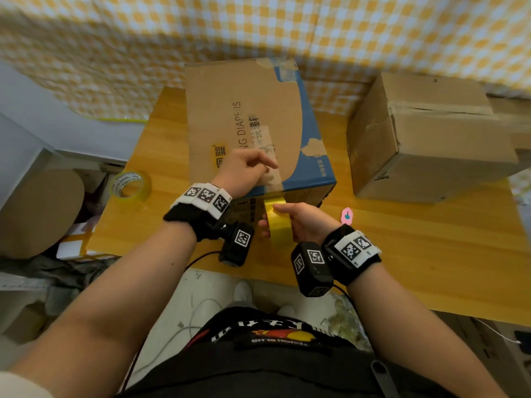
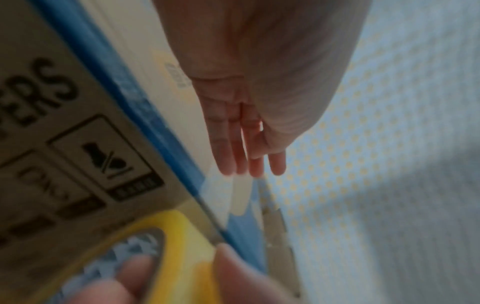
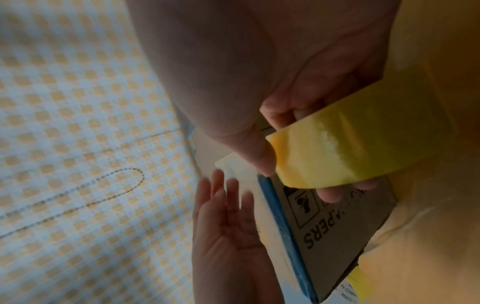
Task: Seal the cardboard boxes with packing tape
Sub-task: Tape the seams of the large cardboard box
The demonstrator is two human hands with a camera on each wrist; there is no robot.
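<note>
A brown and blue diaper box point(image 1: 244, 116) stands on the wooden table point(image 1: 402, 248). A strip of clear tape point(image 1: 265, 145) runs along its top toward the near edge. My left hand point(image 1: 258, 166) lies on that strip near the edge, and the left wrist view shows its fingers point(image 2: 246, 160) straight. Just below the box's near edge, my right hand point(image 1: 275, 221) grips a yellow tape roll point(image 1: 277, 225) against the front face, thumb on the rim and fingers through the core. The right wrist view shows the roll point(image 3: 358, 139) at the box's blue edge point(image 3: 283, 226).
A second, plain cardboard box point(image 1: 425, 139) stands at the right of the table. A spare tape roll point(image 1: 130, 186) lies at the left. A small pink object point(image 1: 346, 216) sits right of my right hand. A checked cloth point(image 1: 258, 30) hangs behind. Clutter fills the floor at left.
</note>
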